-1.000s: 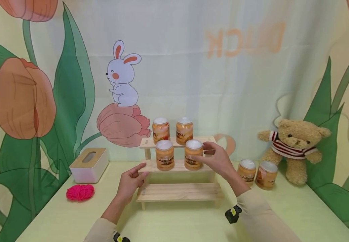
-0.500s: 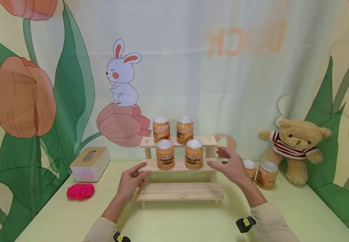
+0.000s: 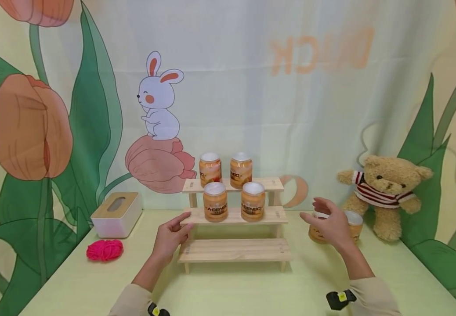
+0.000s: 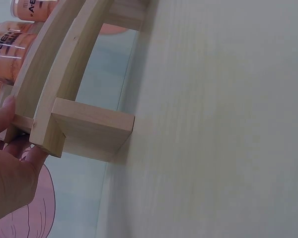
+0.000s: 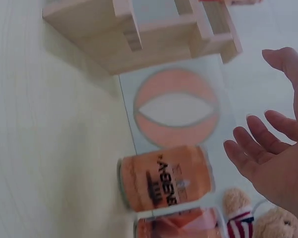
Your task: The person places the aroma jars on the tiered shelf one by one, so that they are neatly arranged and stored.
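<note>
The tissue box (image 3: 117,215) sits near the back left corner of the bench (image 3: 228,294), and the pink yarn (image 3: 104,250) lies in front of it, near the left edge. Both look safe.

The left hand (image 3: 168,239) pinches the left end of the middle shelf of the wooden stand (image 3: 236,249). If it pulls or lifts, the stand could tip or slide. Two jars on the top shelf (image 3: 210,170) (image 3: 241,171) and two on the middle shelf (image 3: 215,202) (image 3: 253,202) could then wobble. The middle pair stand close to the front edge, so they might fall first.

The right hand (image 3: 332,224) is spread, thumb well away from the fingers, and seems to hold nothing. It is near the left jar on the bench (image 5: 166,178), toward the back right. The right jar (image 3: 355,226) is just beside it. A sloppy grab could knock one jar into the other, or bump the teddy bear (image 3: 386,188) near the back right corner.
</note>
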`<state>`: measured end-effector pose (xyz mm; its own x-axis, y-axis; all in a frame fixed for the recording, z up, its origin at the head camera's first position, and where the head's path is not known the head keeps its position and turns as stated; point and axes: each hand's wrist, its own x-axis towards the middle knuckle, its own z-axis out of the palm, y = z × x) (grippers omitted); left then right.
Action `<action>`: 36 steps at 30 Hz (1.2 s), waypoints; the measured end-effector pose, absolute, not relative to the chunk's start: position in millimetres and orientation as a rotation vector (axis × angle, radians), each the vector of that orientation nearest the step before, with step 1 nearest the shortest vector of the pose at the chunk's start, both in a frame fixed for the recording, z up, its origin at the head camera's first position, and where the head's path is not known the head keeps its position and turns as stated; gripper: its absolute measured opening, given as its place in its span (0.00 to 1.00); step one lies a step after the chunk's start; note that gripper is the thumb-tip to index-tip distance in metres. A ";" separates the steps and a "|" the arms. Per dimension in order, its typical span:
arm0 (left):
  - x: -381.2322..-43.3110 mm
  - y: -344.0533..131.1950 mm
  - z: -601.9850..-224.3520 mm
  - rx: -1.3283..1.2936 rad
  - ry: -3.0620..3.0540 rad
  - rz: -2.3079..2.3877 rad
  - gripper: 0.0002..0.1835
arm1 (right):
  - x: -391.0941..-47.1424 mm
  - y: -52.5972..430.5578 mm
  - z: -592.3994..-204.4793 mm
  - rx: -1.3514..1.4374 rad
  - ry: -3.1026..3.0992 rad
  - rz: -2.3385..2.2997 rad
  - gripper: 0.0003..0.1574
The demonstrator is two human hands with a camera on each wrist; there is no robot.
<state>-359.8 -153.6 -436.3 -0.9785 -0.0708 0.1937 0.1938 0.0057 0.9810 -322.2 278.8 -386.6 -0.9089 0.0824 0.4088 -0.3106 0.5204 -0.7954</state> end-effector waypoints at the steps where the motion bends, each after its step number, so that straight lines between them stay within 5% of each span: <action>1: -359.7 -153.8 -436.2 -0.132 -2.082 -2.090 0.22 | -321.1 283.3 -387.0 0.172 -2.372 1.363 0.47; 36: -358.2 -154.3 -435.0 -0.179 -2.020 -2.146 0.22 | -327.7 363.9 -437.7 -0.211 -2.334 1.193 0.52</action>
